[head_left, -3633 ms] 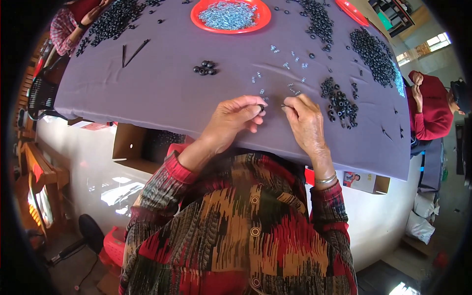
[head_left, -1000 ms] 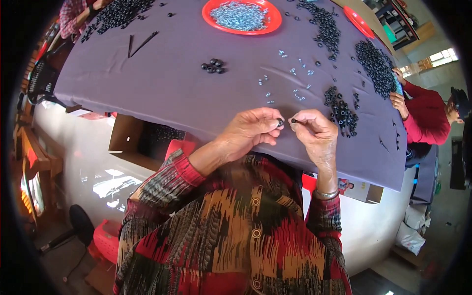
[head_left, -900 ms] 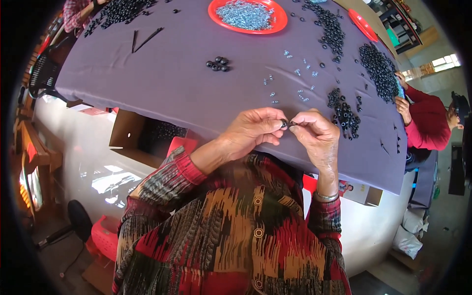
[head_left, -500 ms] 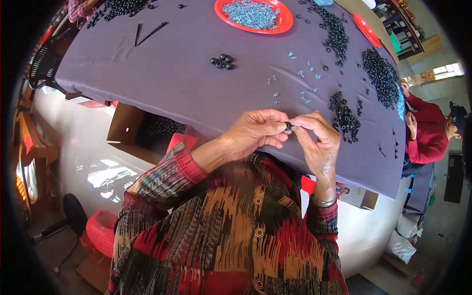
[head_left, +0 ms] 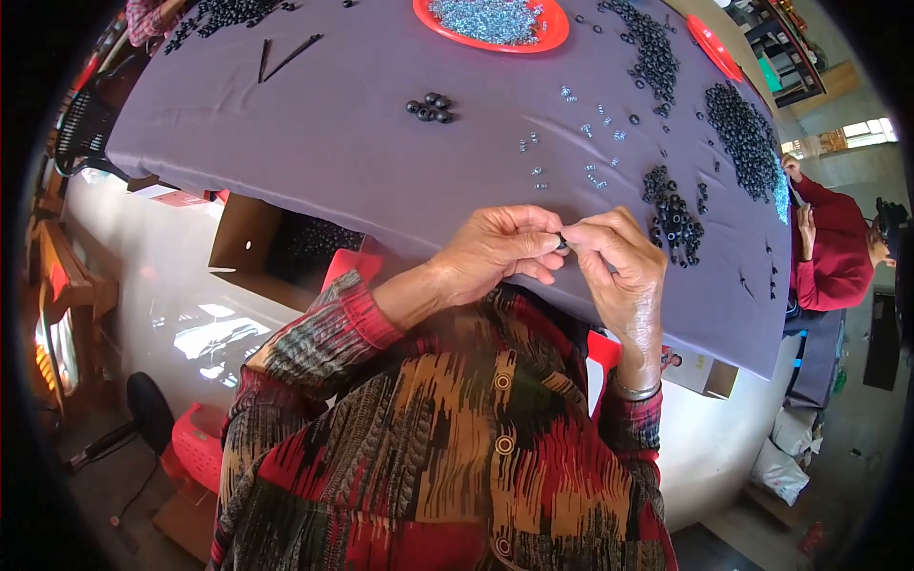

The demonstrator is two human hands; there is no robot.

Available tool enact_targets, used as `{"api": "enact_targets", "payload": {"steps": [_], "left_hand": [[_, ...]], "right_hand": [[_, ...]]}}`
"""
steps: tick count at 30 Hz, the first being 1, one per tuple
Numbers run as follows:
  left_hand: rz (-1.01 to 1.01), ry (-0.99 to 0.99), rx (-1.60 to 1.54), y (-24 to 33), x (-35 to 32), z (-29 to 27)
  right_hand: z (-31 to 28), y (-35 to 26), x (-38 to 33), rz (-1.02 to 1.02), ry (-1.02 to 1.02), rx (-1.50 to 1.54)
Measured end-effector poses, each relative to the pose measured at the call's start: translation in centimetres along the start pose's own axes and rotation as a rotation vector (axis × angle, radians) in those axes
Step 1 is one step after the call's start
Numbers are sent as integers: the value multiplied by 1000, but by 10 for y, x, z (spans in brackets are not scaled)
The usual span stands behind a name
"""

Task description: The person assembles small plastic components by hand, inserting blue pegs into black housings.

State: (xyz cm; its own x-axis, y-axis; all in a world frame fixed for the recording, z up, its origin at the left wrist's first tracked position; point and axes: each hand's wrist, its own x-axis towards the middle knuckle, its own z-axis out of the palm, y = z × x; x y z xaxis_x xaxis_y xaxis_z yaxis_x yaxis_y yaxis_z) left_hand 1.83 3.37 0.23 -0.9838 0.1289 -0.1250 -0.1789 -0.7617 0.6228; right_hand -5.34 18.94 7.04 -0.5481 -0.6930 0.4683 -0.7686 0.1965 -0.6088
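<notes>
My left hand [head_left: 500, 252] and my right hand [head_left: 619, 262] meet fingertip to fingertip at the near edge of a table under a purple cloth [head_left: 362, 152]. Between the pinched fingers sits a small black ring [head_left: 562, 245]; both hands grip it, and any second part is hidden by the fingers. A heap of black rings [head_left: 671, 214] lies just beyond my right hand. Small silver metal pieces [head_left: 571, 143] are scattered further out. A little cluster of black rings [head_left: 430, 108] lies to the left of them.
An orange tray of silver pieces [head_left: 495, 19] stands at the far edge, a second orange tray [head_left: 712, 46] to its right. More black ring piles [head_left: 743, 133] spread right. A person in red [head_left: 833, 252] sits at the right side. An open cardboard box [head_left: 276, 243] sits below the table.
My hands left the tabletop, where they were picking among the pieces, and came together above the near edge, pinching the small ring between them. The view has tilted slightly.
</notes>
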Motion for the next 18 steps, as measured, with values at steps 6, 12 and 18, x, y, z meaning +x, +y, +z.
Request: {"api": "enact_targets", "payload": {"steps": [6,12,18], "left_hand": [[6,-19,35,0,-1,1],[26,-25,26,-2,0,-4],[15,-32,42,2,-2,-2]], "right_hand": [[0,-1,-2,6,-3,8],[1,-2,-3,49,7,50],[1,10,-10,162,43,229]]}}
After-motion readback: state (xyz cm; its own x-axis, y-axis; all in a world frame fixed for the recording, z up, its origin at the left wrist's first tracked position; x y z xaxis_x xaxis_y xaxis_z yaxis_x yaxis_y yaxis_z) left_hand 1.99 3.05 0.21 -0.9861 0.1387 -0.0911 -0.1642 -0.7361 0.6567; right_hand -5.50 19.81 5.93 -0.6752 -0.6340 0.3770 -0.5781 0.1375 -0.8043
